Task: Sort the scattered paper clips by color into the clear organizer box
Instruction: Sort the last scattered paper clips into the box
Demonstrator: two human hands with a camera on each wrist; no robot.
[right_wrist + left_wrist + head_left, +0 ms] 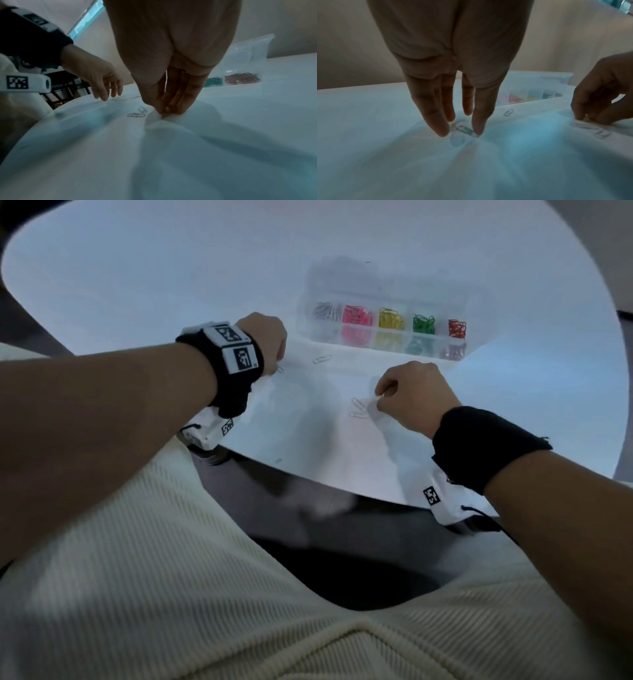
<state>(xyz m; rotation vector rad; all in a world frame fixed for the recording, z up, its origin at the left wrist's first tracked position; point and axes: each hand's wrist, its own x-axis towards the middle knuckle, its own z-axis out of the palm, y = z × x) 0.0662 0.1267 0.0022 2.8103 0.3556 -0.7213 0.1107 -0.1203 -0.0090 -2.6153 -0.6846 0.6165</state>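
Note:
The clear organizer box (387,335) stands at the back of the white table, its compartments holding silver, pink, yellow, green and red clips. My left hand (460,132) points straight fingers down at a silver clip (464,130); the index tip touches its end and the thumb stands just beside it. My right hand (163,112) has thumb and fingers pinched together at the surface on a small pale clip, hard to make out. Loose silver clips lie beside it (136,115) and near the box (322,359).
The box's clear lid (376,278) stands open behind the compartments. The table's curved front edge (308,477) runs just under my wrists, with dark floor below. Chair legs (65,92) show past the table's left side.

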